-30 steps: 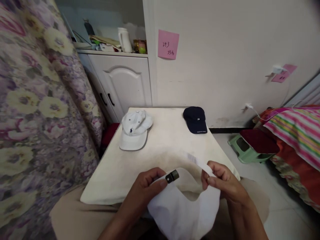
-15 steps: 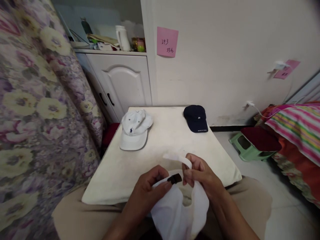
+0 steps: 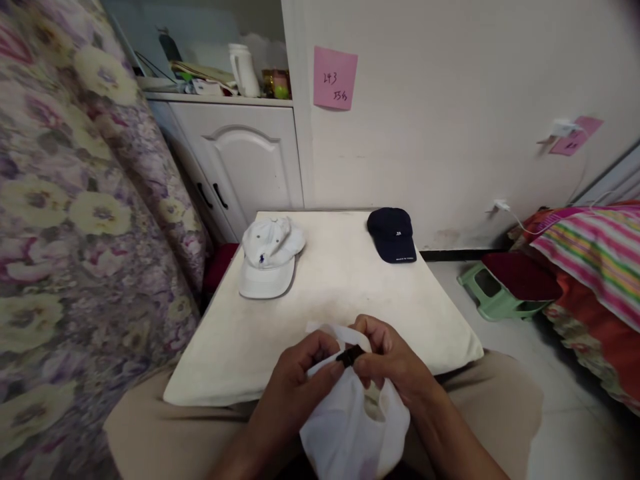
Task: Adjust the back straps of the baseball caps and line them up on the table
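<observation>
A white cap (image 3: 345, 420) is held above my lap, its back opening towards the table. My left hand (image 3: 305, 373) is closed on the cap's edge, thumb at the dark buckle (image 3: 349, 356). Closed around the white strap (image 3: 357, 335), my right hand (image 3: 395, 360) has its thumb right by the buckle. The strap's loose end curls over to the left. Whether the strap passes through the buckle is hidden by my fingers. On the table (image 3: 325, 280) lie a pale cap (image 3: 270, 257) at the left and a navy cap (image 3: 393, 235) at the back right.
A floral curtain (image 3: 90, 233) hangs at the left. Behind the table are a white cabinet (image 3: 245, 160) and the wall, with a pink note (image 3: 335, 78). A green stool (image 3: 487, 293) stands at the right beside a bed with a striped cover (image 3: 595, 247).
My right hand has moved left and slightly down, bringing the strap to the buckle. The strap's free end has shifted left. My left hand stays on the cap's edge.
</observation>
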{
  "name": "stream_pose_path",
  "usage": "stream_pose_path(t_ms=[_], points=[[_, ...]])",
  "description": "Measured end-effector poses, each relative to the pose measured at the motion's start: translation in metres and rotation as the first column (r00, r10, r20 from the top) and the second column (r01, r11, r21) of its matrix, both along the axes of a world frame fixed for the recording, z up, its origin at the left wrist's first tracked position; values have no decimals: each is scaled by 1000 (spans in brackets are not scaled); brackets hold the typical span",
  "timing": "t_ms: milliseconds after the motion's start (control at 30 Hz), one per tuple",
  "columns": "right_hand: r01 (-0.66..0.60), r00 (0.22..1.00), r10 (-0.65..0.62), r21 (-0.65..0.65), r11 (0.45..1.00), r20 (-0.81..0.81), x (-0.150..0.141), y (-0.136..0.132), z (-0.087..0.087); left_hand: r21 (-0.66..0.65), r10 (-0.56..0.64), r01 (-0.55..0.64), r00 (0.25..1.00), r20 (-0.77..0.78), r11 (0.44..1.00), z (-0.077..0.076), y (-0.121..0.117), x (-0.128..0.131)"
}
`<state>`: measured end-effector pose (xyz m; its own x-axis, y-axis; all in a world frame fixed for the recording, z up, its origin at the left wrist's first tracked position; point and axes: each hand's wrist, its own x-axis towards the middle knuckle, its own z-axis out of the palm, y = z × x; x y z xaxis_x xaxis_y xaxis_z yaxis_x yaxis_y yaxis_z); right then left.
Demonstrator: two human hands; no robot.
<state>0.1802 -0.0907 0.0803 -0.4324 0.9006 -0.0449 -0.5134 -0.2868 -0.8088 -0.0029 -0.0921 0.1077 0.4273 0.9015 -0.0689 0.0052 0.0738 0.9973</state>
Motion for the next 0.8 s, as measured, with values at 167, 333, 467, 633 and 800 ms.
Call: stream_pose_path(t_ms=[167,333,467,633,800], points=[[-25,993,26,3,1000,-113,1,0,-4,21,-2,2,1000,-8,1000,-1,1,-1],[-42,993,39,-25,999,-113,-1,-1,-4,8,-5,5,1000,-9,1000,-2,0,-1],[-10,1000,10,-18,1000,-14,-6,-1,-3,5,2,-2,1000,-18,1000,-3,-1,0],[63,991,-68,49,997,111,-9,-2,4,-4,-9,9,999,-34,1000,0,-3,-3],[71,987,-81,72,995,141,-10,-3,8,-4,-19,19,1000,-18,1000,1,-3,-3]])
